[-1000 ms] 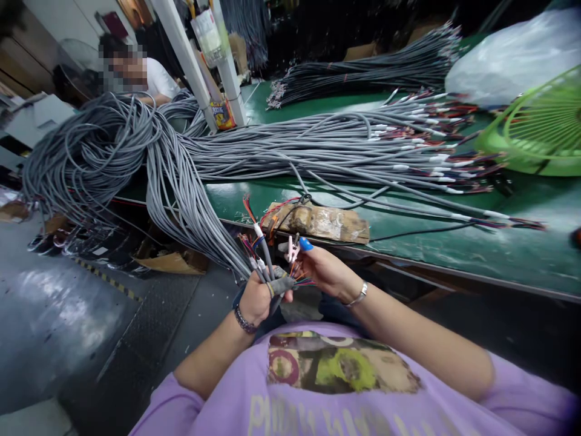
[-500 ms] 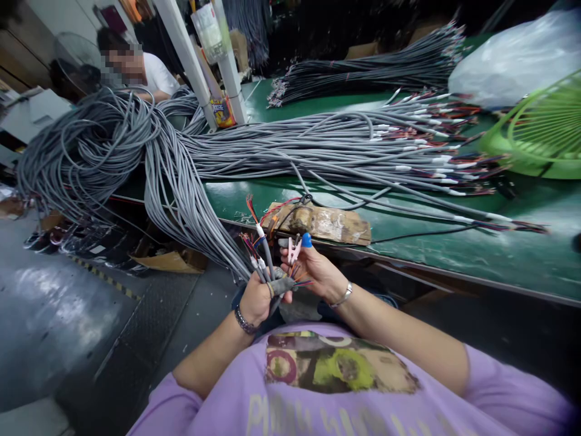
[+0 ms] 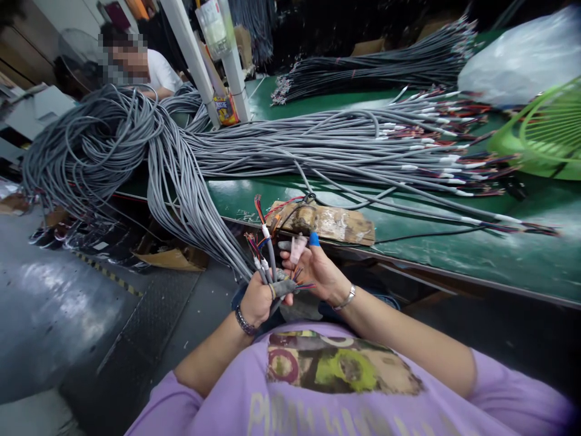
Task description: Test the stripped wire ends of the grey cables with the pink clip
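Cables [image 3: 272, 260], grey and few, stood in the left hand [image 3: 258, 300], which was closed around them just off the near edge of the worktop [image 3: 445, 251]. White sleeves [image 3: 265, 231] and coloured wires [image 3: 259, 209] poked up above the fist, and more wires stuck out past its thumb. The right hand [image 3: 320, 275] was half curled, thumb and fingers about a pale clip [image 3: 298, 249], too blurred to tell whether it was parted.

Each cable seemed light and bendy, with some spring, and smooth enough to slide on its neighbours; the thin wires looked softest and easiest to damage. Just below the sleeves therefore seemed the sound place to grip.

Beside the fist, a hank [image 3: 181, 200] drooped over the worktop's near edge, perhaps adding drag if joined to them. A board [image 3: 347, 225] lay along that edge; beyond, a spread [image 3: 290, 148] of cables pointed toward the right edge.
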Available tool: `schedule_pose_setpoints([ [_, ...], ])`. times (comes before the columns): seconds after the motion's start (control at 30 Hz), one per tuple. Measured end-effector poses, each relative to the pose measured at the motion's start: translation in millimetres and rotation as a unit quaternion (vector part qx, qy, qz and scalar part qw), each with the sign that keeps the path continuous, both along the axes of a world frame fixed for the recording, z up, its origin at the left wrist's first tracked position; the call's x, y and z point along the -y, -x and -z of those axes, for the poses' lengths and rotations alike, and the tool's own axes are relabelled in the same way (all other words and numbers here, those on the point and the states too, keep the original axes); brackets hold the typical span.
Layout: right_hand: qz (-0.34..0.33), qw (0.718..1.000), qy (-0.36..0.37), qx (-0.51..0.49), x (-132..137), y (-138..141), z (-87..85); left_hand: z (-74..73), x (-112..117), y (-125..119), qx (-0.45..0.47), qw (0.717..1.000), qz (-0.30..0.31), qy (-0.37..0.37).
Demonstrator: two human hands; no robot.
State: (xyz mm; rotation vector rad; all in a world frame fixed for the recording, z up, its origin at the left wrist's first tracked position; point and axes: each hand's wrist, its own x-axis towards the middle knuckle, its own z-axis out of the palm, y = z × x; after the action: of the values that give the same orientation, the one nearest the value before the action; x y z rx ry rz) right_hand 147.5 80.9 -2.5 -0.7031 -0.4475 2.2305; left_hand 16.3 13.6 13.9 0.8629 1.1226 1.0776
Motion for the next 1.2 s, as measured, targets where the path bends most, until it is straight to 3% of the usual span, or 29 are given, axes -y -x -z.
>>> schedule_pose_setpoints([
  [0.3, 0.002, 0.999, -0.030, 0.035, 0, -5, -2.0, -0.9, 11, 0, 0.014, 0.999, -0.042, -0.020],
  [0.5, 0.088, 0.973, -0.149, 0.152, 3, -1, 3.4, -0.4, 2, 1, 0.033, 0.999, -0.030, 0.012],
  [0.7, 0.037, 0.996, -0.056, 0.055, -3, 0, 4.5, -1.1, -7, 2, 0.053, 0.998, 0.001, 0.031],
  [0.87, 0.046, 0.999, 0.014, 0.022, -5, 1, 1.2, -2.9, -7, 4, 0.076, 0.996, 0.012, 0.038],
  [1.03, 0.047, 0.999, 0.008, 0.016, -5, 0, 0.5, 1.3, -6, 8, 0.095, 0.994, 0.039, 0.036],
  [1.2, 0.059, 0.998, 0.025, 0.015, -5, 1, 4.4, 2.1, -11, 5, 0.088, 0.995, 0.022, 0.035],
])
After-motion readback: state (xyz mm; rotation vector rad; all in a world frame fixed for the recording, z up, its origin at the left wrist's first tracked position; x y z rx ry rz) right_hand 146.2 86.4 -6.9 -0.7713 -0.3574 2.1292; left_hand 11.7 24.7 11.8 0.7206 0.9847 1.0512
